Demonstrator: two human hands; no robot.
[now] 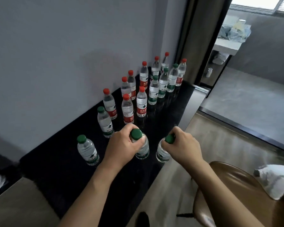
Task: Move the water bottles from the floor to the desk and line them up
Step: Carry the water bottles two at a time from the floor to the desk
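My left hand [121, 143] and right hand [184, 145] each grip a green-capped bottle [142, 149] by its neck near the desk's [59, 163] front edge — I should set both down upright, level with their neighbour.

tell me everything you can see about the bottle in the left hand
The bottle in the left hand is a small clear plastic water bottle with a green screw cap and a green and white label low on its body. It stands upright near the front of the black desk, and looks full and sealed. The left hand grips it from the left around the neck and shoulder, just under the cap, hiding part of its upper body. Another green-capped bottle, held by the right hand, stands close on its right.
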